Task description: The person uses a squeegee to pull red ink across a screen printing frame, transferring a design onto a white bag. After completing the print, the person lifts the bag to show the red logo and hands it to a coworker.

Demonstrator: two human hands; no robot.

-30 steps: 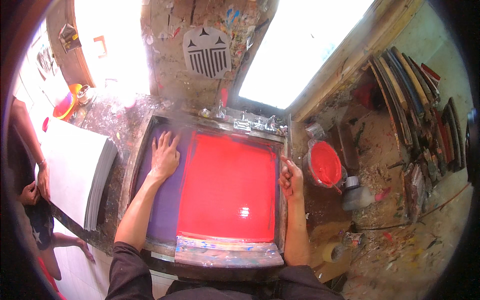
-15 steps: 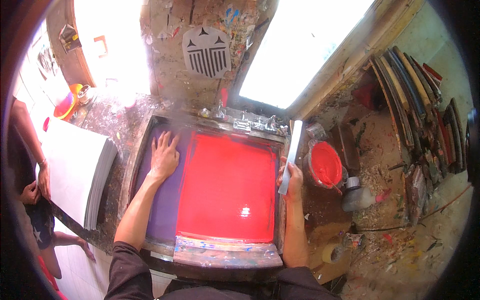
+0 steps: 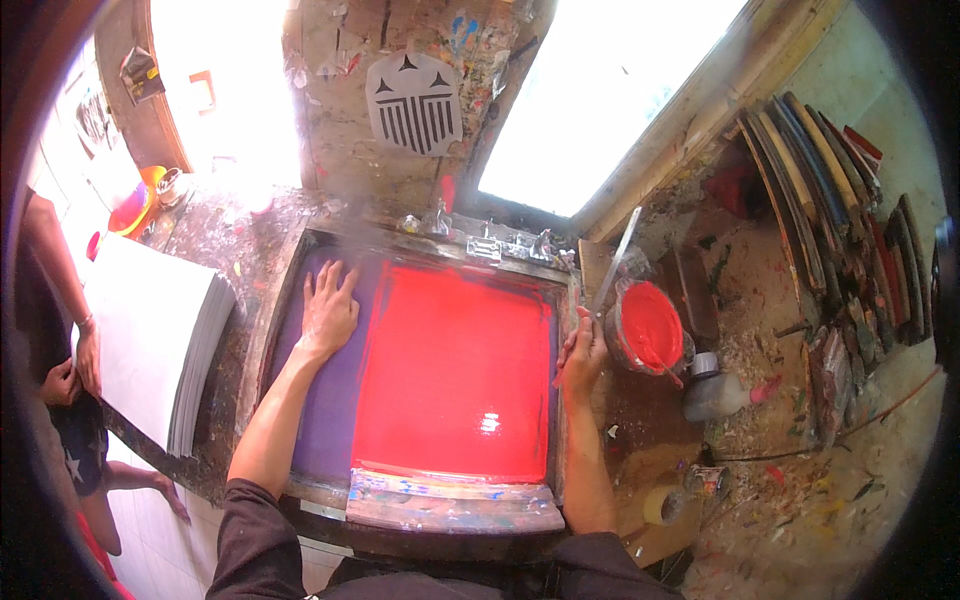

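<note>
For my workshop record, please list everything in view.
Screen: one, purple, centre
Ink: one patch, red, on screen
Squeegee: one, stained, near edge
Tub: one, red inside, right
Strip: one, grey, beside tub
Bottle: one, grey, right
Tape: one, yellow, lower right
Paper stack: one, white, left
Boards: several, mixed, far right
Sheet: one, white, top
Bowl: one, orange, upper left
Co-worker: one, dark shorts, left
Left hand: one, bare, on screen
Right hand: one, bare, holding strip

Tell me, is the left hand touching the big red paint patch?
Apart: the head view shows bare purple surface between the left hand and the red paint patch.
</note>
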